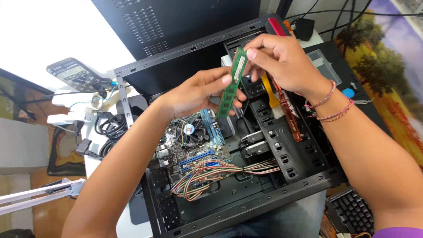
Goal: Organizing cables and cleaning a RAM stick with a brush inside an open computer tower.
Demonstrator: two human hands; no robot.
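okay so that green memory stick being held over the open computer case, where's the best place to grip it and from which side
Probably by its short ends and thin long edges, coming from the sides. The green memory stick is a thin, flat board standing nearly upright over the open case. The left hand pinches its middle and lower edge; the right hand pinches its top end. Its flat faces carry chips, so edge grips likely suit it.

Wire bundle (220,169) crowds motherboard (194,145); case floor (229,194) open.
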